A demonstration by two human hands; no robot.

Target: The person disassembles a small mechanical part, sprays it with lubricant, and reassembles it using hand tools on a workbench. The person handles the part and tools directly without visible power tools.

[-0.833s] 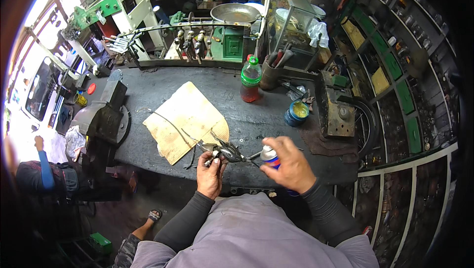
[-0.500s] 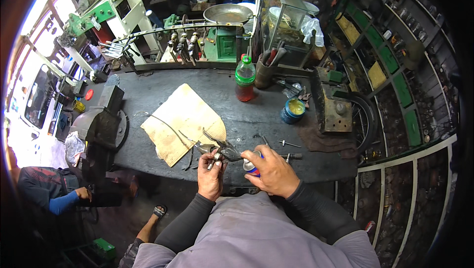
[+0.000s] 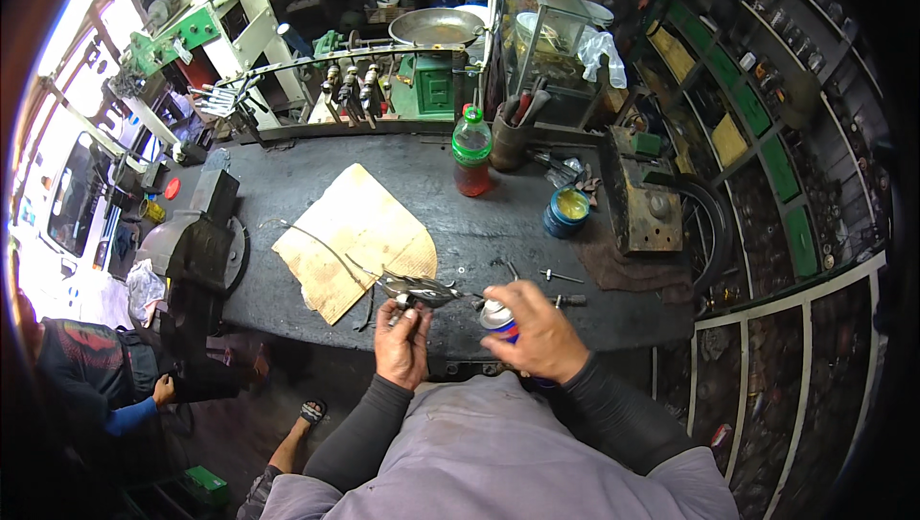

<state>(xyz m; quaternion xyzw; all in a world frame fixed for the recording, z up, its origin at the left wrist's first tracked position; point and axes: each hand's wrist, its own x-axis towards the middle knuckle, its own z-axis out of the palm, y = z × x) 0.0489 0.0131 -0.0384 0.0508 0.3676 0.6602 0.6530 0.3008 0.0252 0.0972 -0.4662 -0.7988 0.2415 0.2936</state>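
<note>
My left hand (image 3: 402, 347) is closed on a dark metal lever assembly (image 3: 423, 290), which has a thin cable trailing left over a stained cardboard sheet (image 3: 355, 218). My right hand (image 3: 537, 333) is wrapped round a blue-and-red spray can (image 3: 496, 322) with a pale top, its index finger raised by the nozzle, just right of the assembly. A thin straw-like piece points from the can toward the metal part. Small rods and a dark fitting (image 3: 570, 300) lie on the black bench (image 3: 460, 232) beyond my right hand.
A red-liquid bottle (image 3: 472, 170), tool holder (image 3: 508, 141) and blue tub (image 3: 565, 218) stand behind. A vise (image 3: 196, 252) is left, a metal block (image 3: 647, 213) right, shelves (image 3: 786, 184) further right. Other people (image 3: 96, 376) are at the lower left.
My left hand has shifted slightly left and turned the lever assembly flatter. The right hand and can came in closer to it; the index finger has lifted since the middle frame.
</note>
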